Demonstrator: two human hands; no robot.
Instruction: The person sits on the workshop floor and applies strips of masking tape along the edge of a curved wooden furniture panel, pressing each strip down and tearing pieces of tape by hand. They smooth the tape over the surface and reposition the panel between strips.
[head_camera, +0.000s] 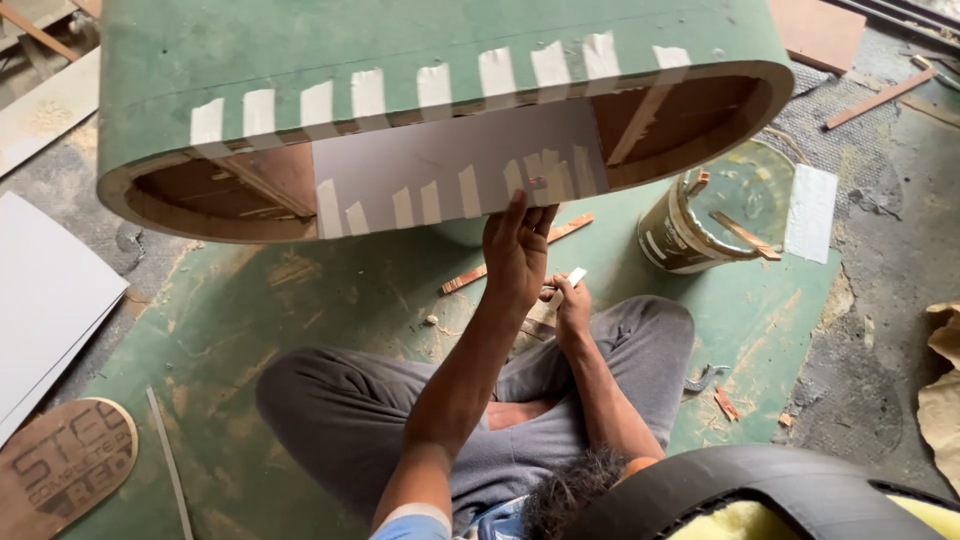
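Panel: I see a pale grey rectangular laminate sheet (455, 165) lying across the open side of a large green oval wooden frame (300, 60), held along both long edges by many strips of white masking tape (435, 88).
Left hand: my left hand (517, 245) reaches up, fingers spread, fingertips pressing the lower taped edge of the sheet.
Right hand: my right hand (571, 303) sits lower, above my lap, pinching a small white piece of tape (574, 277).
Floor: I sit cross-legged on a green floor board (250, 310).
Nearby: a round tin bucket with a wooden stick across it (700, 225) stands to the right; thin wooden offcuts (515, 255) lie behind my hands.
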